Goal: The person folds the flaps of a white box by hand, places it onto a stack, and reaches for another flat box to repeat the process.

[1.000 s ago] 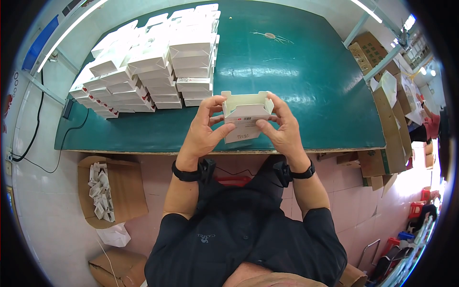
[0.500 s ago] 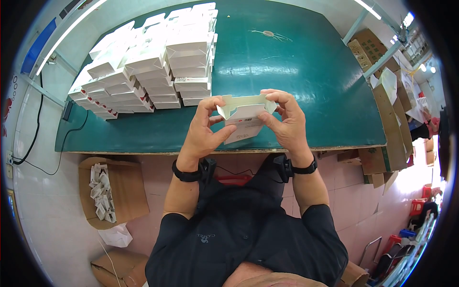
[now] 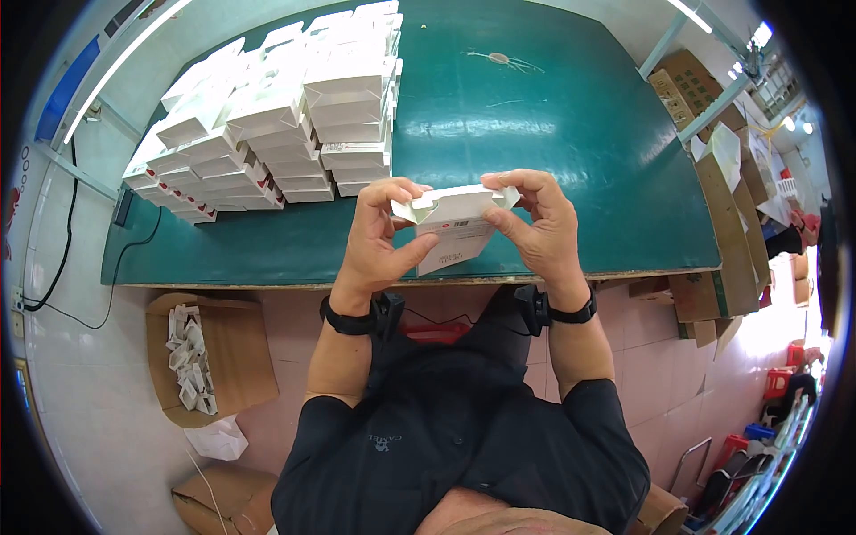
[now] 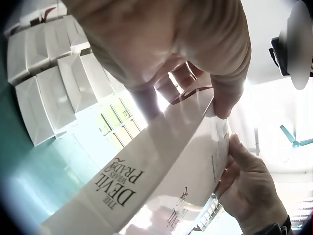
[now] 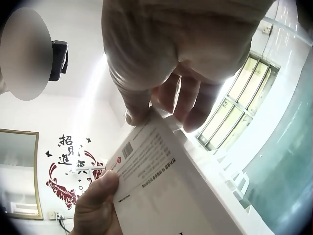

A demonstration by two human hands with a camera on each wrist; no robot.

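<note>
Over the table's near edge, both hands hold a white printed paper box [image 3: 453,242]. The left hand [image 3: 373,239] pinches its left side, thumb on the printed front and fingers behind the upper corner. On the other side the right hand [image 3: 542,230] grips the upper right corner, thumb on the front panel. The box's top panel lies folded across the opening, while small side flaps stick out at both ends. The left wrist view shows lettering on the narrow side of the box [image 4: 142,171]. A barcode and small text mark the box [image 5: 156,181] in the right wrist view.
Stacks of white boxes [image 3: 348,94] stand at the left of the green table [image 3: 571,160]. A tangle of string [image 3: 501,60] lies farther back. On the floor at left, a cardboard carton [image 3: 248,348] holds white pieces. More cartons [image 3: 700,290] stand at right.
The box's raised back panel has come forward over the opening, which showed before. Its side flaps now splay outward, and the right hand has shifted slightly right.
</note>
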